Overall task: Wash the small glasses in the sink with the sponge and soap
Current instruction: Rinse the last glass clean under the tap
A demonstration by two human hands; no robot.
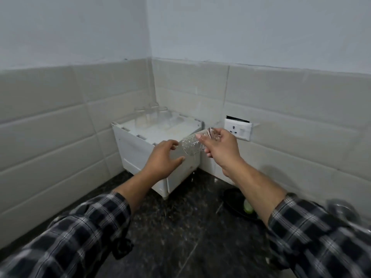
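**Draining a small glass above the corner rack**

Your right hand (220, 149) grips the small glass (191, 146) at its base end. Fingers and thumb are curled round the patterned wall, and the mouth is tilted down and to your left. That slant looks deliberate. Drops (193, 174) are falling from the rim toward the dark countertop (180, 227), so you seem to be shedding water before setting the glass down.

Your left hand (162, 159) hovers just beside the mouth and holds nothing, its fingers loosely curved and a little spread. The blur hides whether the thumb touches the rim. I judge this hand is placed to steady the slippery glass or to take it over for placing.

The glass hangs in the air above the near corner of the white drying rack (140, 145), which stands on the countertop in the corner of the tiled walls. Several other glasses (149, 117) stand at the back of the rack, close to the walls. Filling from the back means your reach need not cross over wet glassware.

Neither sink nor sponge is in view. A black dish (234, 201) lies on the countertop under your right forearm, holding a green lump (248, 208). It may be the soap, though I cannot tell. A wall socket (237, 129) sits just behind your right hand, so keep the dripping mouth turned away from it.
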